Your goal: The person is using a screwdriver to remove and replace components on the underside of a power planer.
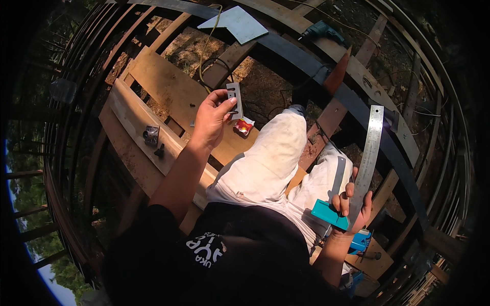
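My left hand (210,118) is closed on a small slotted metal plate (238,108), pinched between thumb and fingers above a wooden board. Just past it, a small red packet (243,127) rests on the wood beside my knee. On the right, my right hand (363,218) grips a try square (369,148) near its teal handle (326,211). Its long steel blade points up and away from me. The two held things are well apart. On the plank to my left lie a small dark metal part (151,134) and a black bolt-like piece (159,150).
A teal power drill (324,31) lies at the far side, and a pale flat sheet (240,24) sits near it. A yellow cord (213,30) runs down toward my left hand. Wooden planks (168,84) with gaps surround my legs. A blue tool (360,241) is beside my right wrist.
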Motion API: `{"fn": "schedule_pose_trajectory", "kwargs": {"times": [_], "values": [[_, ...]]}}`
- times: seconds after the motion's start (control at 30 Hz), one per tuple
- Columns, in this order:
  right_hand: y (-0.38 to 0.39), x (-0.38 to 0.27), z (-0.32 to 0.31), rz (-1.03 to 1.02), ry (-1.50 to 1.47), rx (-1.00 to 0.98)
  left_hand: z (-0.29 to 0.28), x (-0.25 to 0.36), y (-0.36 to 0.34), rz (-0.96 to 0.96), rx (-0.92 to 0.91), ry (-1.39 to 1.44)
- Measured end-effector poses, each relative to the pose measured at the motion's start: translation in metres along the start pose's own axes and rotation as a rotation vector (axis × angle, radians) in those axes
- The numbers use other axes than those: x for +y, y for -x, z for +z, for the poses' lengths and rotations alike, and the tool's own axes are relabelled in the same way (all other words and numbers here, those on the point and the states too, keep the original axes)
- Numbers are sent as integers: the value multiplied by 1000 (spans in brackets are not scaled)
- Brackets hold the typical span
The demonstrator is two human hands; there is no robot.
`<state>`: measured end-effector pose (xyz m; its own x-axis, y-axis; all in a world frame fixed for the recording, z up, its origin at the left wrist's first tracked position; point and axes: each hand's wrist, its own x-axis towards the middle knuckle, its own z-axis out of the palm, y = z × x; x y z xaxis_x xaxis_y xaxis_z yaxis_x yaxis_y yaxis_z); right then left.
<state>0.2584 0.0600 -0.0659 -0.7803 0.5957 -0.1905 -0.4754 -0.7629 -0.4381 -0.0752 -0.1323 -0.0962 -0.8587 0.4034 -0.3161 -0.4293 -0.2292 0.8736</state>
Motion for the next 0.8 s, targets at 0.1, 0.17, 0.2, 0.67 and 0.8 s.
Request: {"fn": "schedule_pose_trajectory", "kwargs": {"times": [0.1, 0.17, 0.2, 0.67, 0.8], "values": [[16, 29, -14, 9, 215, 111, 39, -15, 17, -141, -265, -11], [28, 34, -16, -50, 352, 203, 74, -22, 39, -169, -344, 4], [31, 33, -11, -63, 455, 215, 86, -25, 50, -205, -350, 24], [56, 31, 4, 36, 1092, 321, 102, -69, 117, -300, -509, -210], [44, 43, -9, 15, 1092, 294, 100, -72, 117, -296, -548, -247]]}}
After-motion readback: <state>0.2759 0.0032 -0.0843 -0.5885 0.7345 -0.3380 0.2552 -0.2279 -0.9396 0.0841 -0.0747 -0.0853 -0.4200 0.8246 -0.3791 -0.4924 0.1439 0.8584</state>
